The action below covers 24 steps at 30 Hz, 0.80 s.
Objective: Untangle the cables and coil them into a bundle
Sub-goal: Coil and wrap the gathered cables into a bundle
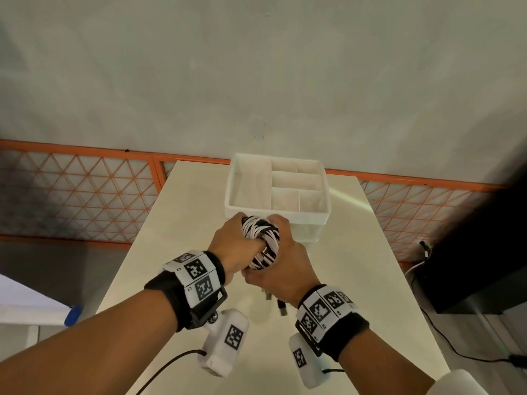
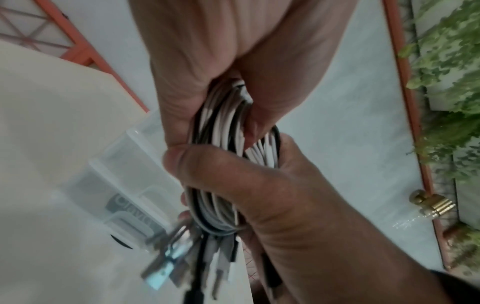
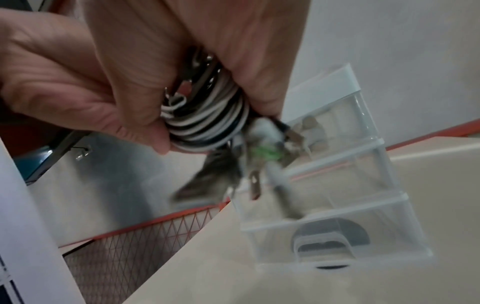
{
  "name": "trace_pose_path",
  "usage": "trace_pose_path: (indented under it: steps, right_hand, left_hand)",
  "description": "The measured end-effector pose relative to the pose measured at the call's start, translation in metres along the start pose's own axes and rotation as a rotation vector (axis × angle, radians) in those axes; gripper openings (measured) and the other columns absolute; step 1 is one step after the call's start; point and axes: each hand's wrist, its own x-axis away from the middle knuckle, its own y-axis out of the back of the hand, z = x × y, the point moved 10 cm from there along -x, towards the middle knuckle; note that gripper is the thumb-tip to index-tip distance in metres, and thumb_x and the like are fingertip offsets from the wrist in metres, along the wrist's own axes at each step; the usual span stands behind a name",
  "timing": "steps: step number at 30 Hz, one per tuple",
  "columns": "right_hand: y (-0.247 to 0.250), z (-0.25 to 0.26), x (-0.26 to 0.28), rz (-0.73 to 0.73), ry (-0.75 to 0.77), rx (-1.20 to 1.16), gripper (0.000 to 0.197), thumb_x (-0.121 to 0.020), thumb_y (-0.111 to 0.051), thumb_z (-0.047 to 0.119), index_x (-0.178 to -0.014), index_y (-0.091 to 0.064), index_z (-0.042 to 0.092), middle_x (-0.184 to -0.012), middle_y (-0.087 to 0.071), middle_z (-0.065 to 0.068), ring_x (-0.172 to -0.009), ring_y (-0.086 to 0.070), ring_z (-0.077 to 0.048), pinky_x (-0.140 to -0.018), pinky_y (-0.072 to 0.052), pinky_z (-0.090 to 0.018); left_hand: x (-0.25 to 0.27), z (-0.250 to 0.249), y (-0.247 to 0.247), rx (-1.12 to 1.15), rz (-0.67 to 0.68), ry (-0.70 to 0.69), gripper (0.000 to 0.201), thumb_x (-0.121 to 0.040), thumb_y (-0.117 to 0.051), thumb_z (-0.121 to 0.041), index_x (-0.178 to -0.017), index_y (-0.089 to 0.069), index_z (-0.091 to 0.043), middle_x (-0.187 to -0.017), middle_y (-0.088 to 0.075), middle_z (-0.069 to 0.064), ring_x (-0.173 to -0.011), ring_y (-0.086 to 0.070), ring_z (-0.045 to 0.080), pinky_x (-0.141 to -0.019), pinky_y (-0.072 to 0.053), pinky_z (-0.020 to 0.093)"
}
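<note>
Fingers (image 1: 278, 223) grip cable coil (image 1: 261, 240) above beige table (image 1: 176, 223).

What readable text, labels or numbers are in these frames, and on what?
"Clavic", partly readable and blurred: grey label inside the clear drawer unit.
Small characters beside the square markers on the left wristband and right wristband: too small to read.
Nothing readable on the cable bundle.

White and black strands stripe the cable bundle (image 1: 261, 240), with a flash of green among its blurred grey plugs (image 3: 265, 153). Wristbands (image 1: 196, 276) are black, carrying white panels with black square codes. Cream desk (image 1: 159, 252), white organizer box (image 1: 232, 192) with clear drawers, orange triangle-lattice fence (image 1: 85, 192), pale grey floor (image 1: 256, 67).
</note>
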Motion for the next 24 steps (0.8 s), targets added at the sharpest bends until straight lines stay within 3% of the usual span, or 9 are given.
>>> trace_pose_path:
  steps: [2,4,7,9,13,17,20,22,24]
  right_hand:
    - [0.003,0.005,-0.001,-0.053,0.045,0.021,0.121,-0.063,-0.087,0.026,-0.150,-0.006,0.050,-0.120,-0.066,0.005,-0.107,-0.066,-0.014,-0.088,-0.059,-0.031]
    - [0.005,0.012,0.000,-0.097,0.085,0.067,0.131,-0.063,-0.089,0.032,-0.152,0.005,0.050,-0.125,-0.065,0.004,-0.113,-0.063,-0.013,-0.094,-0.055,-0.032]
    - [0.001,0.013,0.003,-0.116,0.059,0.180,0.128,-0.064,-0.089,0.041,-0.153,0.003,0.048,-0.128,-0.062,0.004,-0.114,-0.062,-0.016,-0.094,-0.054,-0.037]
    - [-0.001,0.007,0.002,-0.123,0.015,0.265,0.117,-0.066,-0.086,0.043,-0.151,-0.006,0.045,-0.124,-0.062,0.003,-0.110,-0.063,-0.019,-0.088,-0.055,-0.039]
    - [-0.004,-0.007,0.001,-0.120,-0.068,0.282,0.099,-0.067,-0.079,0.049,-0.143,-0.017,0.040,-0.108,-0.070,0.007,-0.102,-0.067,-0.022,-0.082,-0.057,-0.041]
    - [-0.014,-0.017,0.000,-0.029,-0.076,0.251,0.124,-0.058,-0.086,0.046,-0.151,-0.004,0.043,-0.106,-0.073,0.007,-0.098,-0.069,-0.019,-0.084,-0.057,-0.040]
    - [-0.019,-0.021,-0.003,0.049,-0.046,0.300,0.102,-0.061,-0.083,0.030,-0.143,-0.024,0.041,-0.102,-0.073,0.008,-0.095,-0.070,-0.020,-0.085,-0.058,-0.037]
    - [-0.020,-0.026,-0.004,0.077,-0.039,0.319,0.093,-0.060,-0.080,0.024,-0.137,-0.031,0.040,-0.100,-0.072,0.010,-0.090,-0.069,-0.019,-0.083,-0.058,-0.035]
    - [-0.019,-0.034,-0.002,0.072,-0.047,0.355,0.091,-0.060,-0.078,0.025,-0.136,-0.032,0.041,-0.102,-0.072,0.010,-0.090,-0.068,-0.019,-0.081,-0.058,-0.035]
  left_hand:
    - [-0.002,-0.004,0.001,0.009,-0.020,-0.024,0.033,-0.074,-0.066,-0.012,-0.103,-0.060,-0.025,-0.097,-0.071,0.000,-0.091,-0.068,0.020,-0.082,-0.059,0.042]
    - [-0.002,-0.009,0.003,-0.008,-0.069,-0.066,0.028,-0.080,-0.063,-0.011,-0.105,-0.058,-0.024,-0.096,-0.069,-0.003,-0.089,-0.066,0.016,-0.077,-0.056,0.033]
    - [-0.001,-0.013,0.003,-0.047,-0.132,-0.115,0.023,-0.086,-0.055,-0.009,-0.106,-0.056,-0.022,-0.090,-0.066,-0.005,-0.079,-0.059,0.006,-0.062,-0.044,0.018]
    - [-0.002,-0.012,0.000,-0.064,-0.138,-0.123,0.021,-0.087,-0.052,-0.008,-0.104,-0.056,-0.020,-0.084,-0.064,-0.006,-0.073,-0.056,0.002,-0.056,-0.037,0.014]
    - [0.000,-0.001,-0.006,-0.051,-0.124,-0.090,0.018,-0.083,-0.055,-0.008,-0.098,-0.057,-0.018,-0.084,-0.067,0.000,-0.077,-0.062,0.016,-0.062,-0.046,0.023]
    - [-0.004,0.027,-0.017,0.038,-0.057,0.063,0.027,-0.078,-0.057,-0.006,-0.098,-0.058,-0.023,-0.092,-0.068,0.002,-0.086,-0.065,0.022,-0.075,-0.056,0.036]
    - [-0.008,0.045,-0.024,0.163,-0.007,0.159,0.034,-0.066,-0.060,-0.002,-0.095,-0.063,-0.020,-0.092,-0.071,0.011,-0.089,-0.069,0.032,-0.084,-0.058,0.052]
    - [-0.011,0.052,-0.030,0.180,0.057,0.192,0.035,-0.060,-0.062,-0.003,-0.092,-0.069,-0.014,-0.090,-0.073,0.017,-0.087,-0.071,0.034,-0.083,-0.059,0.053]
    - [-0.011,0.060,-0.036,0.186,0.138,0.239,0.032,-0.063,-0.070,-0.004,-0.094,-0.071,-0.012,-0.095,-0.074,0.020,-0.088,-0.071,0.033,-0.084,-0.058,0.047]
